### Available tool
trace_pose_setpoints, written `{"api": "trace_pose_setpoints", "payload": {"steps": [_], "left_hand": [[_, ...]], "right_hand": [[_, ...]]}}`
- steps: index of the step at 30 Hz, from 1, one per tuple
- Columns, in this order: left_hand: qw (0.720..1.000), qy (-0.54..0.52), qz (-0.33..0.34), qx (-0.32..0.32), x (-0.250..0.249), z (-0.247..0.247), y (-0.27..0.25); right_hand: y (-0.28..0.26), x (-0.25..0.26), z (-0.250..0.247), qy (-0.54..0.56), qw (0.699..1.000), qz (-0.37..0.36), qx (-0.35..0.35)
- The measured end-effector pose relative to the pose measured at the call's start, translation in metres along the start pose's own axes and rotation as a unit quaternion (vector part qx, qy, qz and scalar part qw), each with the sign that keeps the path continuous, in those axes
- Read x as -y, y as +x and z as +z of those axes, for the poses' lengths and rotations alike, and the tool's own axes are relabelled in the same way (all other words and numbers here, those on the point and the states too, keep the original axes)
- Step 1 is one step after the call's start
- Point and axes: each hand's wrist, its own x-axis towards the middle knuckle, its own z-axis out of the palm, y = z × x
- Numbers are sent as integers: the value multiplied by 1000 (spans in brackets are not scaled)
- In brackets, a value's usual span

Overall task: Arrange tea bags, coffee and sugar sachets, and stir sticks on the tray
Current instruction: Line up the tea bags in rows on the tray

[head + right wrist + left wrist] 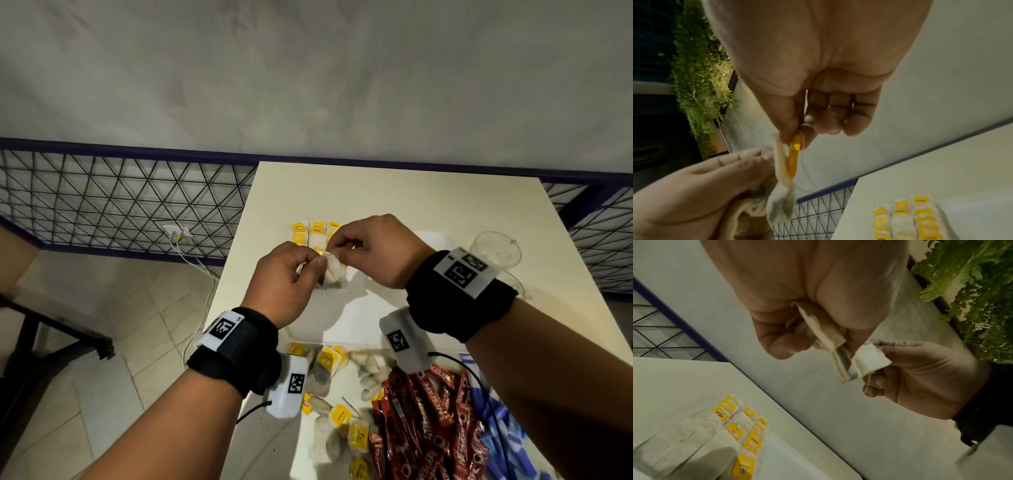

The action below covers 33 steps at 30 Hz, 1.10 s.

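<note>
Left hand (286,274) is curled round a small bunch of tea bags (825,331), thumb pressing them against the fingers; right hand (371,248) pinches the yellow tag (794,152) of one tea bag (334,270) between thumb and forefinger, the other fingers loosely curled. Both hands are raised above the white tray (346,318), apart from it. Judgement: the left acts as a magazine for the bunch while the right draws a single bag clear by its tag and string (805,175), probably so it can be laid flat with the tag outward like the rest. The bag held between the hands is off-white paper, crumpled, with dark leaf showing through its lower end. Rows of laid tea bags (317,233), tags yellow and lined up side by side, sit at the tray's far end. On the table (411,192), nearer the person, lie loose tea bags (329,363), red coffee sachets (428,421) and blue-and-white packets (503,431), contents unreadable. A clear glass (495,250) stands at the right. No stir sticks identified.
</note>
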Motion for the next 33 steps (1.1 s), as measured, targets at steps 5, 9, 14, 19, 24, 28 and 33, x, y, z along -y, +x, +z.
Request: {"api": "trace_pose_setpoints", "payload": {"steps": [5, 9, 14, 19, 24, 28, 33], "left_hand": [[999, 24, -18, -16, -3, 3, 1], [999, 43, -12, -30, -6, 5, 2], [994, 42, 29, -98, -4, 5, -4], [986, 110, 96, -79, 2, 11, -15], [987, 83, 87, -105, 8, 13, -7], [999, 9, 23, -26, 9, 5, 2], [999, -28, -8, 21, 5, -3, 8]], "right_hand": [[-2, 4, 2, 91, 995, 47, 16], [-1, 3, 6, 124, 990, 69, 19], [6, -2, 12, 109, 988, 106, -28], [10, 0, 14, 221, 965, 140, -40], [11, 2, 13, 261, 954, 145, -39], [8, -3, -1, 90, 994, 57, -18], [12, 1, -2, -86, 994, -4, 66]]}}
